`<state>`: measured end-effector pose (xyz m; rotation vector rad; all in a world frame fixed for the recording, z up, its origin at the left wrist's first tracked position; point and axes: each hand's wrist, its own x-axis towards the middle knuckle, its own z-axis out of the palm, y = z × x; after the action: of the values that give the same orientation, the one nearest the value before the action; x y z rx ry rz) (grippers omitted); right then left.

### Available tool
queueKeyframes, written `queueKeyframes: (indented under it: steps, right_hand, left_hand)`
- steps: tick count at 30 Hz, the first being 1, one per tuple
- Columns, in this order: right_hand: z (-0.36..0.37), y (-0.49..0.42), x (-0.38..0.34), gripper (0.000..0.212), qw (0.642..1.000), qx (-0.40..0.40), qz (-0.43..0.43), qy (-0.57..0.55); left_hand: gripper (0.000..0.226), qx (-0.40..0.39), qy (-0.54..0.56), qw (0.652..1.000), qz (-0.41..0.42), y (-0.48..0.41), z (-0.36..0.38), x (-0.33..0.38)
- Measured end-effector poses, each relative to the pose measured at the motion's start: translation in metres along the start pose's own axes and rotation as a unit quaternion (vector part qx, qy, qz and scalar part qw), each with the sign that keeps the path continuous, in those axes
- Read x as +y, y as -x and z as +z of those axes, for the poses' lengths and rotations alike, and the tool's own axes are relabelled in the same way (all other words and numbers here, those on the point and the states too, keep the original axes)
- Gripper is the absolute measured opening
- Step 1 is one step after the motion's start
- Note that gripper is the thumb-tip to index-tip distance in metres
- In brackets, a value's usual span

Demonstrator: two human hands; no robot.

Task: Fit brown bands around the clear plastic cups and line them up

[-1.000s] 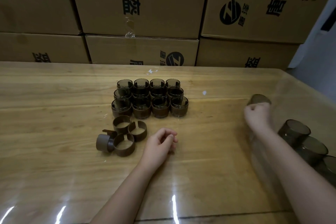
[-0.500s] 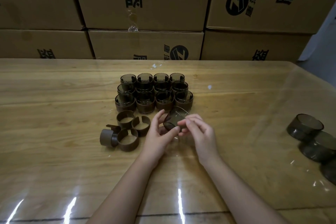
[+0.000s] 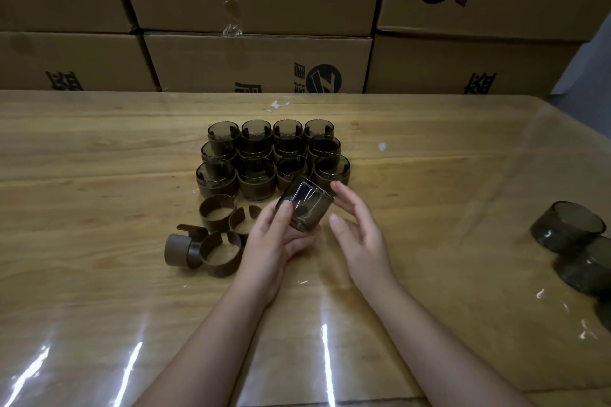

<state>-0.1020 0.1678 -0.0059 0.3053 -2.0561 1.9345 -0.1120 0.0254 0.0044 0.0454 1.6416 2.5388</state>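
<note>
A smoky clear plastic cup (image 3: 305, 205) with no band on it is held tilted just above the middle of the wooden bench (image 3: 99, 175), its mouth turned away from the person. The left hand (image 3: 274, 241) has it in its grip, thumb on the near wall and fingers curled beneath. The right hand (image 3: 360, 235) holds nothing, its grip slack and fingers spread just beside the cup (whether the forefinger touches the rim cannot be told).

Directly beyond the cup, toward the far edge, twelve banded cups (image 3: 256, 182) stand upright in three rows of four, packed close. To the left of the left hand lies a loose cluster of brown split bands (image 3: 220, 253), one of them on its side. Well apart, at the right edge, sit bare smoky cups (image 3: 568, 225). Printed cardboard boxes (image 3: 258, 59) are stacked behind the far edge.
</note>
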Motion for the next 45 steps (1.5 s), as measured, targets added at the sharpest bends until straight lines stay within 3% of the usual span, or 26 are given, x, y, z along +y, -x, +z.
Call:
queueKeyframes:
  steps: [7, 10, 12, 18, 32, 38, 45]
  right_hand:
    - [0.001, -0.001, 0.003, 0.038, 1.000, -0.012, 0.021, -0.009]
    - [0.000, -0.002, 0.004, 0.036, 0.999, -0.005, 0.029, -0.018]
    - [0.000, -0.002, 0.006, 0.037, 0.999, -0.002, 0.030, -0.018]
    - [0.002, -0.002, 0.004, 0.036, 1.000, 0.004, 0.023, -0.002]
    - [-0.001, 0.000, 0.001, 0.035, 0.999, 0.035, -0.007, 0.007]
    - [-0.002, -0.001, -0.003, 0.034, 0.999, 0.036, 0.001, 0.002]
    - [0.000, -0.001, -0.008, 0.043, 0.999, 0.008, 0.039, -0.002]
  left_hand:
    - [0.053, -0.031, -0.001, 0.999, -0.017, -0.002, -0.002, 0.001]
    - [0.066, -0.051, -0.012, 0.999, -0.016, 0.000, -0.002, 0.000]
    - [0.075, -0.038, -0.011, 0.999, -0.009, 0.001, -0.002, 0.001]
    - [0.067, 0.023, 0.000, 1.000, 0.019, 0.002, 0.002, -0.001]
    - [0.064, 0.065, -0.173, 0.972, 0.145, 0.004, 0.008, -0.009]
    - [0.065, 0.031, -0.231, 0.965, 0.119, 0.004, 0.006, -0.008]
    - [0.058, 0.009, -0.167, 0.981, 0.095, 0.005, 0.005, -0.004]
